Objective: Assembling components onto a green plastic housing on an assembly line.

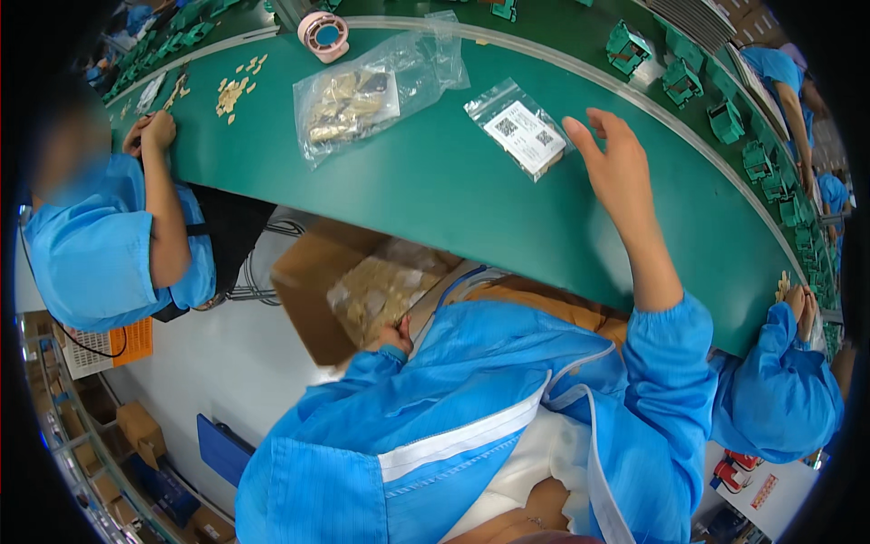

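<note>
My right hand (pixel 616 163) is raised over the green tabletop (pixel 408 190), thumb and fingers apart, holding nothing. Just left of its fingertips lies a small clear zip bag (pixel 521 131) with a white printed label. Below the table edge, my left hand (pixel 392 337) is by a cardboard box (pixel 304 281) of bagged tan pieces (pixel 376 286). Its fingers look curled and partly hidden; whatever they may hold does not show. Farther left on the table, a larger clear plastic bag (pixel 349 104) contains several small tan packets.
A pink-and-blue tape roll (pixel 323 36) stands at the far edge. Loose tan pieces (pixel 233 95) lie near a co-worker's hands (pixel 154 133) at left. Another person's hands (pixel 800 308) are at right. Green fixtures (pixel 681 82) line the area beyond the table's raised rim.
</note>
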Demonstrator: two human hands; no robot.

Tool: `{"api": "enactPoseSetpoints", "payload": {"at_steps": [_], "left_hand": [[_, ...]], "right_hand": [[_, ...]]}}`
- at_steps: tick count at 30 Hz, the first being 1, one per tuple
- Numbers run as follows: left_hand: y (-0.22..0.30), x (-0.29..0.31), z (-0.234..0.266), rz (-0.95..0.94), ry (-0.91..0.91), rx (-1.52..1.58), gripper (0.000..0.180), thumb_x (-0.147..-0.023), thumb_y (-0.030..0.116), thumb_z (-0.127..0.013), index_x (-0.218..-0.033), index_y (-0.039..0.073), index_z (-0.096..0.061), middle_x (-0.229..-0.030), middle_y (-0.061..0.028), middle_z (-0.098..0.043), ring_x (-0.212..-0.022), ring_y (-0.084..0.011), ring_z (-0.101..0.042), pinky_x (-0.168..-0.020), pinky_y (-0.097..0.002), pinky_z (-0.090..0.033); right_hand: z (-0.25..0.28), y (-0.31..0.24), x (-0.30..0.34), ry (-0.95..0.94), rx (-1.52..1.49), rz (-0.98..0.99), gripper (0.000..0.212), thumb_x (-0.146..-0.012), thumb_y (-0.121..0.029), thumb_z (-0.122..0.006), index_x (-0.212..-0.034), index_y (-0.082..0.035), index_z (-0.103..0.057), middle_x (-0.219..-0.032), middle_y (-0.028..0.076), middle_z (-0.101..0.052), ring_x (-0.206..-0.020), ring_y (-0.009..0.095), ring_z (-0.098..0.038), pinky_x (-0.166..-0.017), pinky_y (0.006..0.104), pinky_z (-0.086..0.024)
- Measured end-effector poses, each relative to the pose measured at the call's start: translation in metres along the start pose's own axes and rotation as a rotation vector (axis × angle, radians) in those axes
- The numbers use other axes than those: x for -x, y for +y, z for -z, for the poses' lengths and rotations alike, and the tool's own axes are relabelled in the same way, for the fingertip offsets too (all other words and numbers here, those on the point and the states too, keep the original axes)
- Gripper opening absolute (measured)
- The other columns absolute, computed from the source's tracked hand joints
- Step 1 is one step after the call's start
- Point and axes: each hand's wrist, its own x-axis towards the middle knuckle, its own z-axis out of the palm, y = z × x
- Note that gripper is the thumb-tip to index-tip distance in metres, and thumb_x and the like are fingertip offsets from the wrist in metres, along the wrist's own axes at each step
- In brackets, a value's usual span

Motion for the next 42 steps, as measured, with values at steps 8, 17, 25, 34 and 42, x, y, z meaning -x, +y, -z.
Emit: {"api": "enactPoseSetpoints", "payload": {"at_steps": [8,17,25,34,42], "left_hand": [[0.030,-0.048,0.033,-0.017,0.160,0.548,0.038,-0.095,0.026,-0.044,-0.117,-0.004,-0.055,-0.107,-0.0177,-0.063,-0.093,-0.0284,-0.065,-0.070,-0.0280,-0.060],[0.031,0.238,-0.108,-0.829,-0.458,-0.731,0.028,-0.088,0.026,-0.062,-0.072,0.004,-0.056,-0.066,-0.0075,-0.059,-0.055,-0.0129,-0.053,-0.052,-0.0226,-0.043],[-0.045,0.442,-0.285,-1.703,-1.488,-1.232,0.028,-0.075,0.019,-0.074,-0.096,0.001,-0.067,-0.087,-0.0114,-0.061,-0.079,-0.0256,-0.059,-0.067,-0.0324,-0.048],[-0.094,0.422,-0.346,-0.804,-1.281,-1.363,0.018,-0.075,0.013,-0.077,-0.079,-0.002,-0.070,-0.075,-0.0033,-0.065,-0.064,-0.0070,-0.057,-0.055,-0.0226,-0.045],[-0.138,0.404,-0.363,-1.661,-1.299,-1.221,0.014,-0.066,0.001,-0.074,-0.078,-0.001,-0.067,-0.067,-0.0074,-0.058,-0.055,-0.0142,-0.056,-0.051,-0.0255,-0.046]], "right_hand": [[-0.038,0.005,-0.055,-0.653,-0.160,-0.301,0.033,-0.076,-0.018,-0.071,-0.103,0.000,-0.064,-0.085,0.010,-0.064,-0.078,0.016,-0.060,-0.064,0.0288,-0.047],[0.066,0.023,0.005,-0.289,-0.692,-0.166,0.006,-0.080,-0.006,-0.066,-0.085,-0.003,-0.063,-0.078,0.000,-0.062,-0.073,0.008,-0.054,-0.065,0.0236,-0.043],[0.144,0.022,0.034,-0.348,-0.526,-0.096,0.005,-0.077,0.001,-0.065,-0.081,-0.001,-0.065,-0.078,0.005,-0.063,-0.071,0.014,-0.054,-0.062,0.0262,-0.043],[0.136,0.049,0.034,-0.038,-0.619,-0.211,0.010,-0.083,-0.003,-0.065,-0.092,0.001,-0.063,-0.087,0.009,-0.062,-0.081,0.016,-0.060,-0.067,0.0256,-0.049],[0.093,0.083,0.017,-0.171,-0.861,-0.440,0.017,-0.083,-0.011,-0.069,-0.089,0.003,-0.062,-0.078,0.008,-0.064,-0.074,0.011,-0.062,-0.066,0.0233,-0.051]]}}
